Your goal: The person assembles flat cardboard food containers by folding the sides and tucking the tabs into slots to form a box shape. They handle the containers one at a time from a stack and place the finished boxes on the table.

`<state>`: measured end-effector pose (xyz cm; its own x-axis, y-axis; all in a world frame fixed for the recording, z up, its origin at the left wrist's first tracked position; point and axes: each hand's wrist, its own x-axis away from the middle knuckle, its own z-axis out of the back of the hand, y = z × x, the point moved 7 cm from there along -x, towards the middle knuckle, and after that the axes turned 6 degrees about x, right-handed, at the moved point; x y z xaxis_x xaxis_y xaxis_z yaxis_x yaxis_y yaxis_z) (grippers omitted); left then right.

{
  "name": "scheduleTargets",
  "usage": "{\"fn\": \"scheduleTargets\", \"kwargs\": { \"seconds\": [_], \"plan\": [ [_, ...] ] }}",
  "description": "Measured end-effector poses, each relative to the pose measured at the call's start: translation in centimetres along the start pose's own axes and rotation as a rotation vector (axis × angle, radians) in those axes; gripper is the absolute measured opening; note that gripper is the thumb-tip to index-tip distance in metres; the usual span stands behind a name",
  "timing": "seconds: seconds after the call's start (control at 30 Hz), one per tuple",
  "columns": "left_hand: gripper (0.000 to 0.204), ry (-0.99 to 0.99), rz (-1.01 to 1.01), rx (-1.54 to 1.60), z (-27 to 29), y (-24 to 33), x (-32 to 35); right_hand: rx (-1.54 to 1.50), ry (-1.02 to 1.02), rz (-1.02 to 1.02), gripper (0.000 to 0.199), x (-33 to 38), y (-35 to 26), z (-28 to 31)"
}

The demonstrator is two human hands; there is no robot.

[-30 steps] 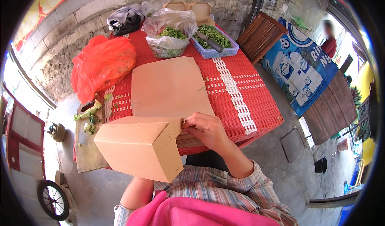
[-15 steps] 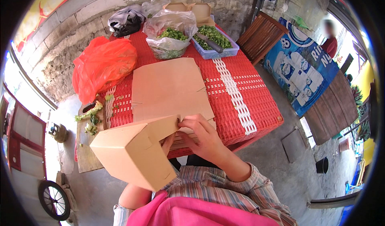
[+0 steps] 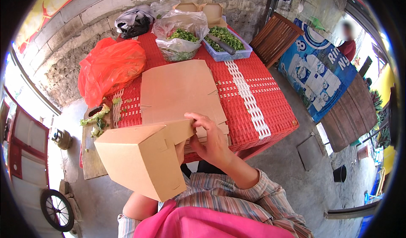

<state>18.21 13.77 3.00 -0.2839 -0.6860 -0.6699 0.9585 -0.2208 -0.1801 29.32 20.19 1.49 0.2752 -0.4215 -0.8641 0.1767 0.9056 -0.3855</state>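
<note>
I have the brown carton box (image 3: 131, 153) in front of my body, over the near edge of the red woven counter (image 3: 270, 102), and it is tilted. Compared with one second ago, the box is turned: its lower corner is now more to the left, and I see more of its end side. My right grip (image 3: 215, 145) is at the narrow flap (image 3: 179, 130) of this box. Earlier its fingers pinch the flap's end close together; now they are more spread and bent, the fingertips lie over the top of the end, and the thumb is lower, apart from them. Whether the thumb presses the flap, I cannot tell. Of my left grip (image 3: 180, 152), which one second ago is hidden, some fingers now show between the box and the right one. The rest is behind the box, so I cannot tell how far it is closed.

On the counter, the flat carton sheets (image 3: 179, 90) remain in their pile, the red bag (image 3: 112, 69) stays to their left, and the knife (image 3: 228, 48) still rests on the tub of chopped greens (image 3: 234, 55).
</note>
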Motion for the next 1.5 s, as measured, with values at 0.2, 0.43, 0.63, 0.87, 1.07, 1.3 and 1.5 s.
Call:
{"fn": "scheduleTargets", "kwargs": {
  "seconds": [0.2,0.43,0.63,0.87,1.07,1.3,1.5],
  "plan": [
    [0.05,-0.144,0.044,0.335,-3.3,-1.6,1.2,0.216,-0.081,-0.305,0.051,0.2,3.0,0.5],
    [0.033,-0.192,0.194,0.382,-1.6,-2.6,1.9,0.307,-0.055,-0.604,0.026,0.0,7.3,3.4],
    [0.012,0.074,0.191,0.667,-0.3,-4.8,0.2,-0.273,0.079,-0.568,0.063,-0.5,5.9,2.6],
    [0.016,0.439,0.71,1.706,-0.7,-5.7,0.6,0.104,-0.268,-0.082,0.095,0.3,-0.5,-2.2],
    [0.027,0.472,0.714,2.095,-0.3,-3.8,-0.8,0.002,-0.057,-0.194,0.081,1.1,0.8,-2.6],
    [0.03,0.085,0.547,1.464,2.3,-6.2,-1.0,0.008,-0.02,-0.524,0.04,1.2,5.1,-0.1],
    [0.03,0.625,0.744,0.884,1.0,-12.5,3.2,-0.043,-0.02,-0.581,0.032,-0.5,6.4,2.3]
  ]
}}
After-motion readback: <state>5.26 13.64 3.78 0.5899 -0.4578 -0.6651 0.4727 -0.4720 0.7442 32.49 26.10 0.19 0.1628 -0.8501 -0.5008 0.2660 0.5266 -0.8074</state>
